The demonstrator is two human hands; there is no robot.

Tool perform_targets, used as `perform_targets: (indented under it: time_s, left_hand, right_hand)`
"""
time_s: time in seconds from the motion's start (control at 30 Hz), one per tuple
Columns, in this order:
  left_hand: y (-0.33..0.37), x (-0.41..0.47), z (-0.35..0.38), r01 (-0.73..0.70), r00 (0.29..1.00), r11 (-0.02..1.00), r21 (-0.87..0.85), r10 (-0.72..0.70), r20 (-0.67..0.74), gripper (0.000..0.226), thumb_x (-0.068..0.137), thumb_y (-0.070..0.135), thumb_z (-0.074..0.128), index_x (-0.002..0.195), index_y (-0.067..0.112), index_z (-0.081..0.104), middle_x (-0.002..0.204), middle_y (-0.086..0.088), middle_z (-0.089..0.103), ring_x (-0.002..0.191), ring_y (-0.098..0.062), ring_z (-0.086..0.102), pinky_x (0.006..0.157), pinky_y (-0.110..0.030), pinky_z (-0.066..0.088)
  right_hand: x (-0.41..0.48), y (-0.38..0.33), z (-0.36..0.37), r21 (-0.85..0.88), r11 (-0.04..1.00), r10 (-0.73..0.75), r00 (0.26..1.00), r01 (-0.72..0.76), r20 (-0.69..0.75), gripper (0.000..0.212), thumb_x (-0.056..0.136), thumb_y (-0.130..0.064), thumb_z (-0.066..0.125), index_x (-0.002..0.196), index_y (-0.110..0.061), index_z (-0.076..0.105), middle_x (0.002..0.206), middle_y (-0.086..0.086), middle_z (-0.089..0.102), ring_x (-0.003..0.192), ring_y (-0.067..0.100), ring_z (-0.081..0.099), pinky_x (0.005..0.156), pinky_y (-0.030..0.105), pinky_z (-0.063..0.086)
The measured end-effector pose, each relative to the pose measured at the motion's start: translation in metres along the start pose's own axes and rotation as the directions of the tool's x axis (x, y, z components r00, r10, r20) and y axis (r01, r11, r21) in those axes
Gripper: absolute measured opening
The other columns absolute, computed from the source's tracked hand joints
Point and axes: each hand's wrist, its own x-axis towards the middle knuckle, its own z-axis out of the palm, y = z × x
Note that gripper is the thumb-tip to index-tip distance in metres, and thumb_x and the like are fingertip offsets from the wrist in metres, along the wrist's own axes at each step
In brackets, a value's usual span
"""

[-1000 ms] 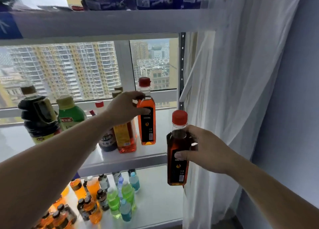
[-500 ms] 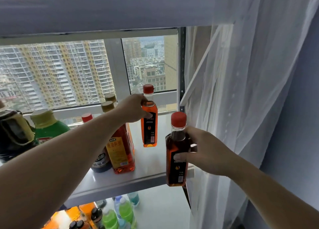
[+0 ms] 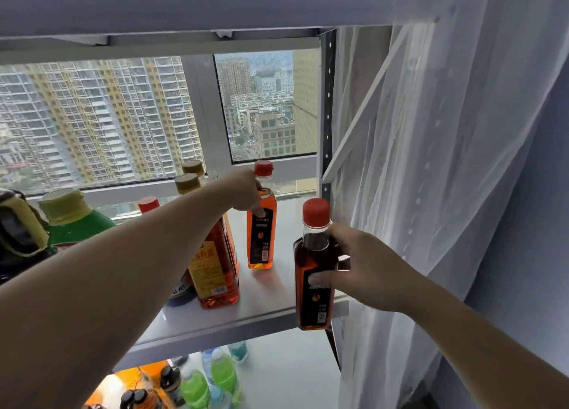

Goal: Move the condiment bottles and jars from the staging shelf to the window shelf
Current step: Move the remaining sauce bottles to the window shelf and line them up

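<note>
A slim orange bottle with a red cap [image 3: 261, 236] stands upright on the white window shelf [image 3: 271, 301], far back near the glass. My left hand [image 3: 244, 191] grips its shoulder just below the cap. My right hand [image 3: 360, 273] holds a second, darker red-capped bottle [image 3: 312, 267] in the air at the shelf's front right corner, its base hanging below the shelf edge.
On the shelf to the left stand a large orange oil bottle [image 3: 215, 270], a green bottle with a yellow cap [image 3: 74, 220], a dark jug [image 3: 15, 233] and other bottles. A white curtain [image 3: 431, 162] hangs right. Small drink bottles [image 3: 209, 378] fill the lower shelf.
The view has risen and come closer to the shelf. My left hand stays on the slim bottle, now standing farther back. My right hand has carried its bottle up to the shelf's front corner.
</note>
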Motion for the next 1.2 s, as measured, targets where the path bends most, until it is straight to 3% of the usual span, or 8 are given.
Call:
perform_targets:
  time_s: [0.13,0.33,0.43,0.53,0.67,0.83,1.03,1.2]
  left_hand:
    - [0.001,0.002,-0.004,0.055,0.998,0.998,-0.003,-0.055,-0.001,0.07,0.078,0.022,0.089,0.137,0.005,0.057,0.125,-0.011,0.065,0.113,-0.029,0.061,0.094,-0.035,0.049]
    - [0.001,-0.002,-0.012,0.076,0.991,0.976,-0.206,-0.096,-0.089,0.072,0.088,0.021,0.081,0.144,0.005,0.039,0.109,-0.012,0.06,0.091,-0.023,0.06,0.071,-0.031,0.05]
    - [-0.001,-0.005,-0.012,0.044,0.986,0.971,-0.235,-0.08,-0.147,0.073,0.095,0.021,0.073,0.15,0.003,0.028,0.106,-0.016,0.064,0.093,-0.026,0.065,0.08,-0.036,0.061]
    - [-0.003,-0.008,-0.016,-0.001,0.975,0.988,-0.151,-0.033,-0.219,0.058,0.099,0.013,0.065,0.147,0.002,0.035,0.106,-0.015,0.063,0.089,-0.025,0.063,0.081,-0.037,0.061]
    - [-0.004,-0.012,-0.025,-0.053,0.969,0.998,0.044,0.062,-0.239,0.027,0.097,0.002,0.057,0.124,0.001,0.058,0.116,-0.015,0.064,0.098,-0.027,0.065,0.074,-0.032,0.055]
    - [-0.003,-0.015,-0.031,-0.052,0.962,0.973,0.223,0.109,-0.251,0.026,0.098,0.009,0.065,0.121,-0.002,0.059,0.106,-0.015,0.063,0.086,-0.025,0.058,0.069,-0.03,0.047]
    - [-0.004,-0.015,-0.033,-0.084,0.962,0.95,0.302,0.157,-0.225,0.029,0.098,0.014,0.067,0.119,-0.004,0.059,0.092,-0.01,0.055,0.086,-0.026,0.059,0.073,-0.032,0.051]
    - [-0.006,-0.021,-0.046,-0.125,0.898,0.951,0.284,0.23,-0.376,0.003,0.097,0.008,0.063,0.098,0.005,0.062,0.079,-0.008,0.053,0.071,-0.023,0.052,0.065,-0.034,0.043]
  right_hand:
    - [0.002,0.002,0.002,-0.002,1.0,-0.003,1.0,0.003,-0.001,0.048,0.079,-0.035,0.087,0.116,-0.044,0.059,0.11,-0.022,0.073,0.107,0.001,0.068,0.097,0.035,0.059]
    - [0.011,-0.001,0.007,0.018,1.0,-0.013,1.0,0.013,0.018,0.051,0.077,-0.038,0.086,0.121,-0.041,0.061,0.112,-0.022,0.073,0.11,0.003,0.068,0.098,0.039,0.059]
    - [0.017,-0.003,0.011,0.037,0.999,-0.023,1.0,0.022,0.02,0.051,0.075,-0.039,0.086,0.12,-0.04,0.062,0.112,-0.021,0.073,0.109,0.002,0.068,0.097,0.04,0.059]
    - [0.025,-0.007,0.015,0.047,0.999,-0.027,0.999,0.026,0.021,0.051,0.076,-0.037,0.087,0.12,-0.041,0.062,0.111,-0.021,0.074,0.109,0.002,0.068,0.098,0.04,0.059]
    - [0.037,-0.014,0.021,0.051,0.998,-0.034,0.999,0.033,0.018,0.055,0.078,-0.032,0.089,0.125,-0.035,0.062,0.114,-0.017,0.073,0.112,0.007,0.068,0.1,0.043,0.058]
    - [0.047,-0.02,0.03,0.053,0.997,-0.052,0.999,0.051,0.017,0.056,0.077,-0.03,0.09,0.126,-0.033,0.063,0.114,-0.016,0.074,0.11,0.006,0.069,0.098,0.04,0.059]
    - [0.059,-0.024,0.038,0.029,0.998,-0.063,0.998,0.062,0.009,0.057,0.077,-0.032,0.09,0.127,-0.032,0.062,0.114,-0.015,0.072,0.109,0.009,0.068,0.098,0.04,0.058]
    - [0.077,-0.026,0.045,0.046,0.997,-0.066,0.998,0.066,0.012,0.057,0.079,-0.029,0.089,0.129,-0.031,0.06,0.117,-0.013,0.071,0.111,0.011,0.066,0.097,0.036,0.055]
